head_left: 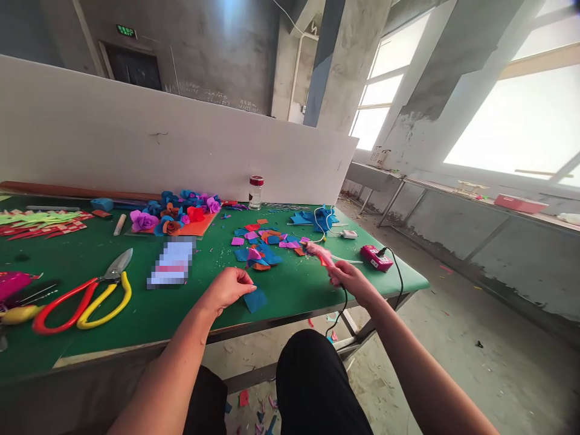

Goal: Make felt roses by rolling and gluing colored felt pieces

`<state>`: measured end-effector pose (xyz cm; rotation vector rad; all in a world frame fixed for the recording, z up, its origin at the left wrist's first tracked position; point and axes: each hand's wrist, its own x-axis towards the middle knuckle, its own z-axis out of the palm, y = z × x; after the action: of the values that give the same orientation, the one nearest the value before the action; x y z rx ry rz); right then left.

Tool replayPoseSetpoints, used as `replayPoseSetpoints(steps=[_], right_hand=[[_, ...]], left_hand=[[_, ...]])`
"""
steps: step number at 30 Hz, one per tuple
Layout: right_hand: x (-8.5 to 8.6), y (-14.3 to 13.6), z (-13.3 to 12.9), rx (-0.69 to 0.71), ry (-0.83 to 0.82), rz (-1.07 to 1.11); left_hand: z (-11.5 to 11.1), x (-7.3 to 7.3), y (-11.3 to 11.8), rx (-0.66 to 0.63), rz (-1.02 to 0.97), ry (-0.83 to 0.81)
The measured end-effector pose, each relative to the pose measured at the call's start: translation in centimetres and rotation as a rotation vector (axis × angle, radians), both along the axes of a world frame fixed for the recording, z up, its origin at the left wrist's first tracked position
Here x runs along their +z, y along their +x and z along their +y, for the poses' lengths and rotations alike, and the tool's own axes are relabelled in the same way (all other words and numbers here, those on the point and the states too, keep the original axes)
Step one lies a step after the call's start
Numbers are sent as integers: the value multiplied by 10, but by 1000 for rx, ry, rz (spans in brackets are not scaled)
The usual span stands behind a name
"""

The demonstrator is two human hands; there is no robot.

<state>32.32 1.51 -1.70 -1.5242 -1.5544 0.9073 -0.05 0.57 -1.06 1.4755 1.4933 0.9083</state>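
Note:
My left hand pinches a blue paper piece by its upper left corner, near the table's front edge. To its right, my right hand is closed around a pink tool with a black cord hanging below; the tool's tip points up and left toward the paper scraps. Blue, purple and orange paper pieces lie in a loose pile beyond both hands. Finished paper flowers in purple, blue, red and brown sit farther left on an orange sheet.
Large scissors and a blurred phone lie left on the green table. A red-lidded jar stands by the white board. At right are a pink power strip, a white plug and cords.

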Motion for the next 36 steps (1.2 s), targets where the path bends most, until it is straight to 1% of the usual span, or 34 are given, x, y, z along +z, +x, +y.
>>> replayPoseSetpoints(steps=[2,4,6,8,10,12,14,16,18,20,23,27,33,36], right_hand=[[-2,1,-12,5,-18,371],[-5,-2,-22,28,-137,683],[-8,-8,-30,82,-279,799],[-10,-14,-37,153,-343,816],[-8,-18,-45,226,-324,774],[0,-19,-52,297,-261,677],[12,-20,-58,349,-183,520],[25,-23,-62,370,-120,339],[35,-29,-64,392,-92,184],[42,-37,-65,429,-85,84],[44,-48,-64,485,-73,-19],[47,-56,-61,530,-25,-178],[58,-65,-55,613,114,-355],[60,-66,-52,628,188,-436]], left_hand=[[0,0,0,20,11,2],[0,-2,0,40,23,7],[0,-4,1,60,33,13],[1,-7,3,75,37,25],[1,-10,5,84,45,47],[0,-11,7,86,61,69],[0,-11,8,88,91,82],[-1,-10,10,93,140,87],[-2,-7,11,93,209,79],[-3,-5,12,80,281,66],[-3,-3,13,50,369,68],[-4,-1,15,26,430,69],[-5,3,16,1,462,74],[-4,2,16,-8,468,75]])
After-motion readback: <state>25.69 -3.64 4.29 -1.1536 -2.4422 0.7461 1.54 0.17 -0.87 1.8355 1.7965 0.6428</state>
